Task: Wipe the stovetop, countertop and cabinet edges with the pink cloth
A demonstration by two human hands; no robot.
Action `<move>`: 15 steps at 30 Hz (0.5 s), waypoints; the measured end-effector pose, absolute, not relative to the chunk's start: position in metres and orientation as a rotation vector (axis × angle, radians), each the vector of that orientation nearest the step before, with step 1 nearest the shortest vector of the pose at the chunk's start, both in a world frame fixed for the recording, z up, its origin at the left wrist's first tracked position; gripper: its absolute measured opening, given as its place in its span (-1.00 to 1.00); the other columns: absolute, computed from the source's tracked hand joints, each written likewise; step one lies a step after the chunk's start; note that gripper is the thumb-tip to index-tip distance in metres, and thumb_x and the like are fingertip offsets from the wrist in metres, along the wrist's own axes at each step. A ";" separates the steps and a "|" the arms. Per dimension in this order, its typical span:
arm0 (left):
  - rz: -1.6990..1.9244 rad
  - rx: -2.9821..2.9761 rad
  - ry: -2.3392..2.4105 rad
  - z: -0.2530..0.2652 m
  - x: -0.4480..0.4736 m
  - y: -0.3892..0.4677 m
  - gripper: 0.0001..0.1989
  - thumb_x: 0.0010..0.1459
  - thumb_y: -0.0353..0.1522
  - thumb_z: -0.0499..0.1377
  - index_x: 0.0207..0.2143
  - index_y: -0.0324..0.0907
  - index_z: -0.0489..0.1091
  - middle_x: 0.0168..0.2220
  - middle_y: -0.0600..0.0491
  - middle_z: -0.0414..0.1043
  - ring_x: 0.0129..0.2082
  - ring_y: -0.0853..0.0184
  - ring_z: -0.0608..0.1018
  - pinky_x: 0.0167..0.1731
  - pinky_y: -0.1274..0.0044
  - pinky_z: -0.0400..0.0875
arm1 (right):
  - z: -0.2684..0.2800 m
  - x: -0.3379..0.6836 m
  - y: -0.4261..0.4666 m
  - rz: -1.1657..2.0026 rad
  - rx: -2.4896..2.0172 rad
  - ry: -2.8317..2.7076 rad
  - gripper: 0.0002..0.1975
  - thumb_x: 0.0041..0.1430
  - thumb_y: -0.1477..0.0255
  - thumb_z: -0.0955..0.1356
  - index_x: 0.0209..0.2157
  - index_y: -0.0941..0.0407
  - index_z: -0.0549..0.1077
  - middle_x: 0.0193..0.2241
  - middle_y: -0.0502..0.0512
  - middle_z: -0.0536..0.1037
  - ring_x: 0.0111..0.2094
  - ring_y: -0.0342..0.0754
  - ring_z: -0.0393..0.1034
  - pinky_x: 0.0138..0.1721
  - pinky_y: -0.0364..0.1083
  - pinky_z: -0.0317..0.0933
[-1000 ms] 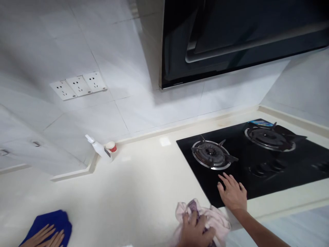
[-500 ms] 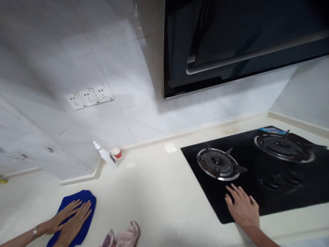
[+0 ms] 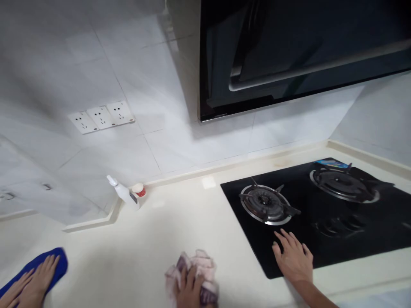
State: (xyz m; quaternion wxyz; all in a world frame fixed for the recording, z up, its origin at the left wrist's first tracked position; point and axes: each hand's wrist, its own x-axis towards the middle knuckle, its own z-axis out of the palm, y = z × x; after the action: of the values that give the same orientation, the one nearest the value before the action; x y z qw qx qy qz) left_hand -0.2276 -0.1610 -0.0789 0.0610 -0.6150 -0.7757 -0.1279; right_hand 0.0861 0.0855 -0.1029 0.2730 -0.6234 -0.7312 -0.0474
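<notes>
At the bottom middle, my left hand point(image 3: 190, 288) presses on a crumpled pink cloth point(image 3: 204, 263) with purple patches, its fingers curled into the fabric. The cloth lies on the pale countertop point(image 3: 135, 261) and is slightly blurred. My right hand point(image 3: 294, 259) rests palm down near the front edge of the black gas stove point(image 3: 257, 256), fingers spread, holding nothing. Just beyond its fingertips is the left burner point(image 3: 266, 203). Far to the left, another person's hands point(image 3: 37, 278) lie flat on a blue cloth point(image 3: 59, 259).
A white spray bottle point(image 3: 123, 192) and a red-and-white paper cup point(image 3: 139, 189) stand by the wall corner. Wall sockets point(image 3: 101, 117) are above them. A dark range hood point(image 3: 289, 55) overhangs the stove. The second burner point(image 3: 345, 184) is at the right.
The pink cloth has moved right and farther onto the counter, and my left hand has come into view on it. The blue cloth sits farther left. My right hand stays on the stove.
</notes>
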 end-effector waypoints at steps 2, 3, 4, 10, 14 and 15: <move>-0.476 -2.059 -2.403 -0.072 -0.200 -0.120 -0.37 -0.10 0.03 0.33 0.06 0.11 0.46 0.26 -0.05 0.36 0.26 -0.23 0.30 0.13 -0.14 0.18 | -0.101 0.086 0.085 -0.127 -1.682 -1.963 -0.48 0.31 0.21 0.08 0.06 0.12 0.47 0.19 0.18 0.45 0.29 0.13 0.18 0.29 0.24 -0.07; -0.507 -2.146 -2.416 -0.067 -0.187 -0.097 -0.35 -0.07 0.05 0.32 0.09 0.09 0.44 0.29 -0.05 0.32 0.29 -0.22 0.25 0.18 -0.15 0.11 | -0.100 0.085 0.085 -0.123 -1.689 -1.960 -0.49 0.32 0.21 0.08 0.06 0.12 0.47 0.19 0.18 0.45 0.29 0.13 0.18 0.29 0.24 -0.07; -0.511 -2.247 -2.410 -0.060 -0.175 -0.074 -0.32 -0.05 0.05 0.30 0.13 0.07 0.42 0.31 -0.07 0.28 0.31 -0.21 0.21 0.22 -0.14 0.05 | -0.098 0.085 0.085 -0.117 -1.697 -1.959 -0.49 0.32 0.22 0.08 0.07 0.12 0.46 0.19 0.17 0.45 0.29 0.12 0.18 0.29 0.25 -0.07; -0.465 -2.586 -2.321 -0.028 -0.136 0.009 -0.27 0.04 0.06 0.25 0.22 -0.02 0.34 0.37 -0.11 0.15 0.37 -0.20 0.07 0.28 -0.15 -0.13 | -0.090 0.083 0.082 -0.059 -1.723 -1.984 -0.52 0.31 0.26 0.12 0.08 0.11 0.46 0.21 0.19 0.42 0.30 0.12 0.15 0.30 0.24 -0.09; -0.587 -2.478 -2.276 -0.036 -0.153 -0.028 -0.20 0.12 -0.01 0.24 0.35 -0.04 0.15 0.40 -0.13 0.10 0.38 -0.05 0.13 0.31 0.01 0.02 | -0.090 0.085 0.082 -0.018 -1.725 -1.976 -0.53 0.30 0.28 0.13 0.10 0.09 0.46 0.23 0.19 0.40 0.30 0.15 0.14 0.29 0.27 -0.11; -0.613 -2.391 -2.274 -0.041 -0.162 -0.046 -0.23 0.17 -0.07 0.22 0.37 -0.05 0.12 0.40 -0.14 0.10 0.38 -0.01 0.15 0.31 0.07 0.05 | -0.090 0.086 0.083 0.004 -1.721 -1.974 -0.53 0.30 0.28 0.13 0.10 0.08 0.46 0.23 0.19 0.39 0.31 0.16 0.13 0.29 0.28 -0.11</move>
State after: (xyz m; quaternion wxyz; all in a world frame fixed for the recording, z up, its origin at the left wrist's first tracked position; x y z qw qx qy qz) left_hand -0.1619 -0.0463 -0.0407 -0.1070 -0.7084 -0.6736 -0.1815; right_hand 0.0858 0.0826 -0.0900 0.2583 -0.6348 -0.7282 0.0017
